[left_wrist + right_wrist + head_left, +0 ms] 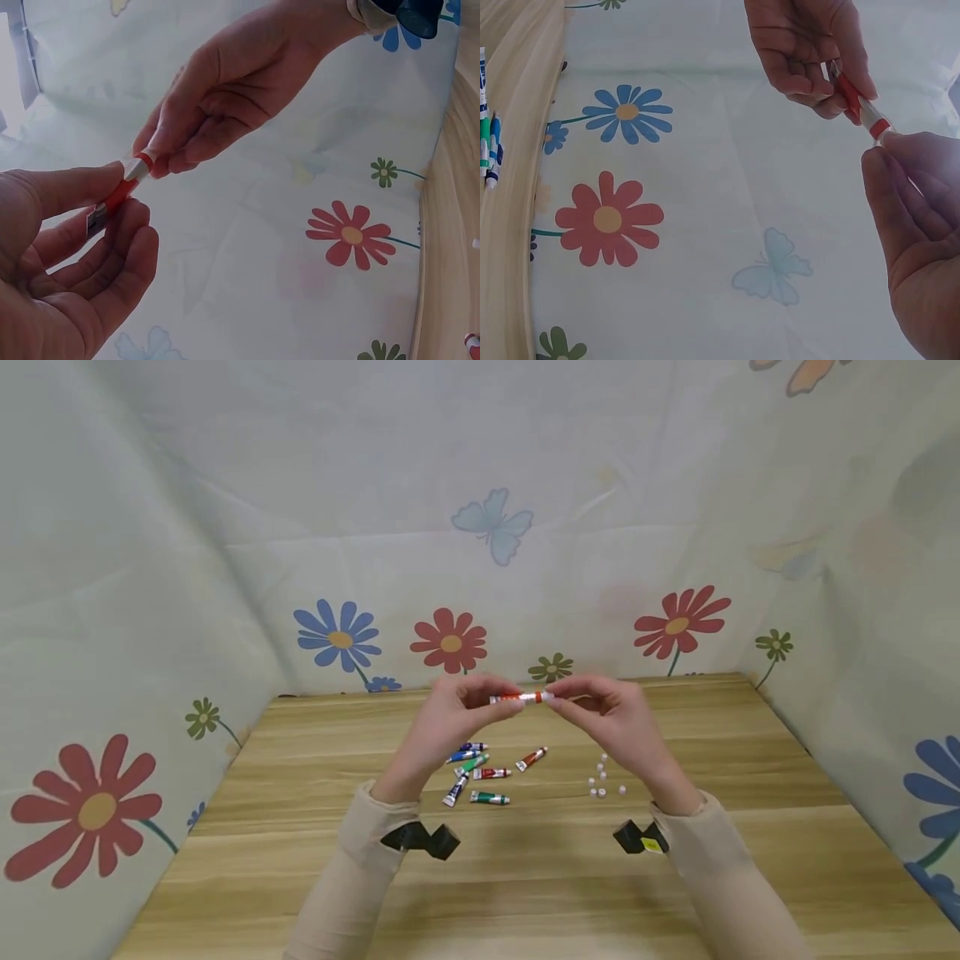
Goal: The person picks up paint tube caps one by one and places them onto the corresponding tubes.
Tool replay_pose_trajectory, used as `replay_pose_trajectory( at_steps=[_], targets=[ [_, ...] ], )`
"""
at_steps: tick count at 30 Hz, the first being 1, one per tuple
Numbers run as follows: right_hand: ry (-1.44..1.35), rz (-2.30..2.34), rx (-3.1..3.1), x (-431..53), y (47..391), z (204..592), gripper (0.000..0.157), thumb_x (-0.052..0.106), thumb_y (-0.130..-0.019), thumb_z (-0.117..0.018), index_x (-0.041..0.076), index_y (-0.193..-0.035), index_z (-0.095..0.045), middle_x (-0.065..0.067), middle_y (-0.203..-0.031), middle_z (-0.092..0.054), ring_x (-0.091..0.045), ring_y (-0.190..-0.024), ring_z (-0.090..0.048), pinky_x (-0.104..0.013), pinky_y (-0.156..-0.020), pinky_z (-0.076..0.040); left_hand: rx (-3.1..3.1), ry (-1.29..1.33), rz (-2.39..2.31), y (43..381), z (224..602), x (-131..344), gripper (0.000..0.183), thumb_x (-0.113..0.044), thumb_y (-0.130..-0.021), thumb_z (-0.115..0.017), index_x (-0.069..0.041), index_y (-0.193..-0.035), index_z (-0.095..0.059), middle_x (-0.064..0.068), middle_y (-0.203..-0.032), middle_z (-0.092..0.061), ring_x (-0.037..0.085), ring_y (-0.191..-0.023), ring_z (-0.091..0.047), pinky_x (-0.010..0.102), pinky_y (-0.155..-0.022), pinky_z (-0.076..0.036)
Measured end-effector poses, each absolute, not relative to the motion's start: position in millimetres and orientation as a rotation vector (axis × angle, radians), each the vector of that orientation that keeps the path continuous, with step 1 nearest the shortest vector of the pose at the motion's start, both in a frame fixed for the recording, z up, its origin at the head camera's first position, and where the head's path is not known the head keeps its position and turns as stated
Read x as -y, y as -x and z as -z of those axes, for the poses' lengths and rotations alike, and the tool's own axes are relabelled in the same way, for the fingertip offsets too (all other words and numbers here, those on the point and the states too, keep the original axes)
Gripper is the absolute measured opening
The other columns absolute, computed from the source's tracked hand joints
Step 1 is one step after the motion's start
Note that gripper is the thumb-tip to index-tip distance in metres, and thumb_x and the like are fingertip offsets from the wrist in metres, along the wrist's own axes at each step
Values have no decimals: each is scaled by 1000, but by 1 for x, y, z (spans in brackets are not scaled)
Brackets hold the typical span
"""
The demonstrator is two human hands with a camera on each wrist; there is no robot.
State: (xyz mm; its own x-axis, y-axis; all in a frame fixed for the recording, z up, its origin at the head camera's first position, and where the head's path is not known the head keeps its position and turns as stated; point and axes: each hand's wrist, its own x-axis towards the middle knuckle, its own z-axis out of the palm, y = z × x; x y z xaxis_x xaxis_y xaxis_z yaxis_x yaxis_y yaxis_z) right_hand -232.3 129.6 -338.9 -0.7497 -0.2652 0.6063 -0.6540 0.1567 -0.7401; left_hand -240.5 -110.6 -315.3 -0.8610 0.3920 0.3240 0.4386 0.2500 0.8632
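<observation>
Between both hands, raised over the table, is a small paint tube (121,192) with an orange-red body and a red band near its neck. My left hand (447,714) pinches the tube's body between thumb and fingers. At the other end, the thumb and fingertips of my right hand (613,718) pinch the white cap end (548,697), mostly covering it. In the right wrist view the tube (859,103) slants between the two hands, its red band close to the right fingertips.
Several paint tubes (491,773) in blue, green, red and brown lie on the wooden table (525,877) below the left hand. Several small white caps (602,767) are scattered below the right hand. A flower-printed cloth (360,527) stands around the table's back and sides.
</observation>
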Motion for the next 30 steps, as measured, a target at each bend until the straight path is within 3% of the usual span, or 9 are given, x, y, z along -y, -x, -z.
replay_pose_trajectory(
  at_steps=[5,12,18,23,27,30],
  targets=[
    [-865,-1643,2121,-130,232,339,17,7,-94,-70,5,-110,-74,-6,-101,-74,-19,-86,-70,-28,-79,-57,2393,854,1641,237,316,108,20,-28,-91,-77,-17,-107,-77,1,-91,-72,23,-72,-57,30,-61,-43],
    [-785,-1699,2109,-125,235,340,15,10,-99,-64,-2,-105,-71,-12,-93,-72,-18,-83,-69,-29,-80,-57,2194,999,1395,233,321,100,20,-21,-89,-78,-13,-108,-76,-7,-99,-72,11,-88,-65,34,-81,-54],
    [-732,-1719,2111,-122,238,339,17,11,-100,-63,-4,-101,-71,-14,-89,-71,-18,-79,-69,-29,-76,-58,2122,1049,1294,234,320,97,19,-14,-88,-79,-10,-106,-76,-6,-98,-72,7,-85,-64,34,-79,-56],
    [-711,-1730,2143,-122,240,340,23,19,-102,-61,-2,-106,-71,-14,-92,-72,-21,-81,-70,-30,-77,-58,2174,1020,1418,241,322,100,19,-19,-91,-77,-11,-108,-76,-5,-99,-73,13,-87,-67,34,-79,-56],
    [-728,-1799,2144,-127,242,339,28,20,-104,-59,-3,-118,-68,-17,-102,-71,-27,-90,-70,-34,-80,-58,2258,938,1575,246,325,105,21,-26,-93,-75,-13,-109,-76,-4,-96,-73,26,-78,-65,32,-66,-49],
    [-736,-1796,2175,-132,241,336,29,19,-101,-64,1,-123,-67,-13,-108,-70,-25,-94,-69,-33,-82,-57,2321,878,1657,250,326,110,21,-29,-93,-74,-15,-109,-76,-1,-95,-73,28,-72,-59,29,-60,-43]
  ],
)
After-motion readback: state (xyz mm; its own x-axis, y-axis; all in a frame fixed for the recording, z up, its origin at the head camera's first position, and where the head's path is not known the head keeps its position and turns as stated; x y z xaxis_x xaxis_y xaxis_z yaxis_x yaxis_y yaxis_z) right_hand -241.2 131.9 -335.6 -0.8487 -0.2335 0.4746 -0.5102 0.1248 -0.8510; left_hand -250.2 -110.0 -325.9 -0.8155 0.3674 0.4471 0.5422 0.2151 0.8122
